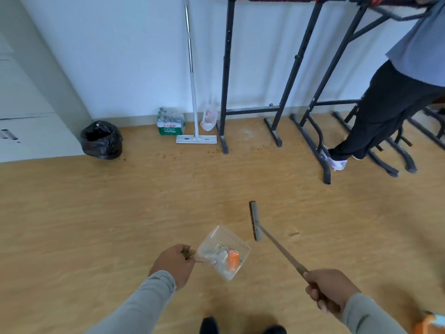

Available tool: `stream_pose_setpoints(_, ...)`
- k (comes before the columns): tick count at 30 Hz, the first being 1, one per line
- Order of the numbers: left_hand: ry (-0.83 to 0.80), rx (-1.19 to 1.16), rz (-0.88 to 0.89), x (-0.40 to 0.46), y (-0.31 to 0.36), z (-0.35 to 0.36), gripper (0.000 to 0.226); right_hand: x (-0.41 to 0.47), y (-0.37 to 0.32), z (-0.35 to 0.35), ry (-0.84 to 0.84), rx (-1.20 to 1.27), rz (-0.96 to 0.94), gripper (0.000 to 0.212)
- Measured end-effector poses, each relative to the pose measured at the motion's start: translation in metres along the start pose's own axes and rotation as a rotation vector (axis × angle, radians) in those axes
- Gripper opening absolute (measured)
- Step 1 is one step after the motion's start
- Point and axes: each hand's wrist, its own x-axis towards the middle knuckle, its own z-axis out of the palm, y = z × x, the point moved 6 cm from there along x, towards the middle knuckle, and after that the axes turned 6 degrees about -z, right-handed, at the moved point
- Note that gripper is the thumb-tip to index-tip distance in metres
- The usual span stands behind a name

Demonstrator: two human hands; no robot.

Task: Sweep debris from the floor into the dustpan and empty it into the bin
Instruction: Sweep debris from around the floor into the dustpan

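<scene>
The left hand (174, 263) grips the handle of a clear plastic dustpan (222, 253) holding an orange scrap and pale wrappers above the wooden floor (120, 213); the right hand (328, 291) is curled round the thin stick of a grey-headed broom (255, 221), just beside the pan; the black-bagged bin (101, 140) stands well apart by the white wall (120, 56).
</scene>
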Motion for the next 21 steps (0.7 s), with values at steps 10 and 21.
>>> stream_pose_setpoints(10,0.155,-0.149,-0.082,-0.003,-0.064,-0.057,0.026,0.008,-0.037,0.049,0.009,-0.135,-0.047,0.02)
stream_pose_setpoints(21,0.204,-0.191,-0.152,0.04,-0.04,-0.081,0.007,0.056,-0.089,0.039,-0.005,-0.181,-0.053,0.016)
